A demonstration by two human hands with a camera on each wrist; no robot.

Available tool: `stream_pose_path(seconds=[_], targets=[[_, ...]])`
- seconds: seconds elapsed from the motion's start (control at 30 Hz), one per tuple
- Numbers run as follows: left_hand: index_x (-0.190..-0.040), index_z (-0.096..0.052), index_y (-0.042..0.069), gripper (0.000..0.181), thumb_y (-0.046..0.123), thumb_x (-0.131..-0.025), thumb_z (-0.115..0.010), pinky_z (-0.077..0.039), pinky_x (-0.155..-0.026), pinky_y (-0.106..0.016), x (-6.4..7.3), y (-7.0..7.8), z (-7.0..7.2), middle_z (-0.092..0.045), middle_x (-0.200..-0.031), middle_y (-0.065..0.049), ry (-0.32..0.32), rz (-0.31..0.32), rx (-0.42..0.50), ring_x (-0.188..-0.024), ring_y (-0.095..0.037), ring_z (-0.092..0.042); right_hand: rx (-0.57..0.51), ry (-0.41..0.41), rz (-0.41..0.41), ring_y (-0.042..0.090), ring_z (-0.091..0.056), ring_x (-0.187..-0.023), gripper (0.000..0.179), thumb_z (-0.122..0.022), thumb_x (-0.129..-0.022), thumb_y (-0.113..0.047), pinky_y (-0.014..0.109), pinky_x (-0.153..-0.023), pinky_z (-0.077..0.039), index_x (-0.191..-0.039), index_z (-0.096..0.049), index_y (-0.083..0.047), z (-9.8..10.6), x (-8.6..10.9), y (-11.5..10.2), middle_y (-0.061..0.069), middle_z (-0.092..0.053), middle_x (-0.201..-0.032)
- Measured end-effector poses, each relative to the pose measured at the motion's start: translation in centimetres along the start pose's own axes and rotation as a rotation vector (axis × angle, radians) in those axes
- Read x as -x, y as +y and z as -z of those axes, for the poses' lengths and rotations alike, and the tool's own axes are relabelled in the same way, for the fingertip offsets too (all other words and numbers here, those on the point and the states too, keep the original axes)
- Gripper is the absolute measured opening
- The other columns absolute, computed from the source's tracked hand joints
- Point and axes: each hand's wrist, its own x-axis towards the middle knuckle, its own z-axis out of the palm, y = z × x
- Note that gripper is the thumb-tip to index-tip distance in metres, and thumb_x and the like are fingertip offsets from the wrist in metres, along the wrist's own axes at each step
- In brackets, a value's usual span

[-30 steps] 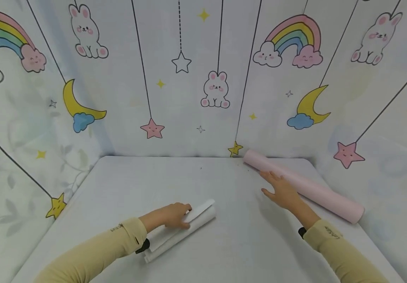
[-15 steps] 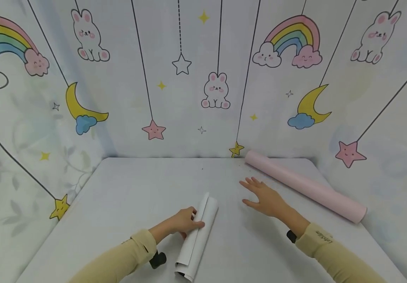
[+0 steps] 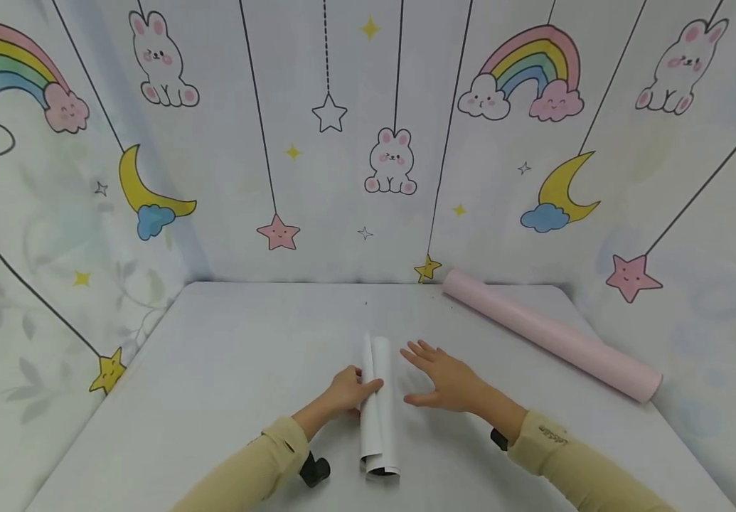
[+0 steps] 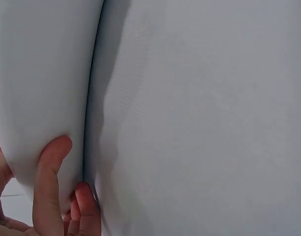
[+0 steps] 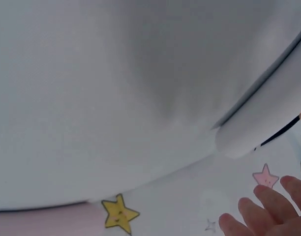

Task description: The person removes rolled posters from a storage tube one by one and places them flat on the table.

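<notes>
- White roll (image 3: 390, 416) is gripped by L hand (image 3: 345, 391), mid-front of table (image 3: 246, 341); loose flap (image 3: 370, 430) could be sprung open if hold's eased.
- R hand (image 3: 447, 382) is held w/ fingers spread, just beside white roll, no contact; dents might be caused if squeezed hard.
- Pink roll (image 3: 553, 338), far R, could be knocked if R hand's swung out.

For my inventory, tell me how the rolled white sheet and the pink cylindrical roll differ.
The rolled white sheet looks shorter than the pink cylindrical roll. The white sheet points almost straight ahead; the pink roll lies diagonally. The left hand holds the white sheet; no hand touches the pink roll. Both are tube-shaped.
</notes>
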Motion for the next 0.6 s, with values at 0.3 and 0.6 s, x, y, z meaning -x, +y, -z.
stream_pose_path(seconds=[0.3,0.6], targets=[[-0.119,-0.04,-0.013,0.062,0.035,-0.086,-0.062,-0.052,-0.052,-0.033,-0.6,0.0,0.4,-0.053,-0.105,-0.024,0.008,0.01,0.045,-0.077,-0.025,-0.06,-0.007,-0.082,0.077,0.029,-0.022,-0.135,0.083,-0.058,-0.079,-0.06,0.049,-0.103,-0.026,-0.142,-0.034,-0.011,-1.8,-1.0,-2.1,0.009,-0.025,-0.149],[-0.123,-0.037,-0.015,0.062,0.032,-0.089,-0.059,-0.053,-0.057,-0.034,-0.7,-0.2,0.4,-0.049,-0.114,-0.032,0.008,-0.037,0.123,-0.093,-0.035,-0.058,0.021,-0.096,0.122,0.028,-0.018,-0.137,0.094,-0.058,-0.075,-0.064,0.047,-0.104,-0.024,-0.142,-0.03,-0.004,-2.8,-1.3,-3.1,0.009,-0.029,-0.147]])
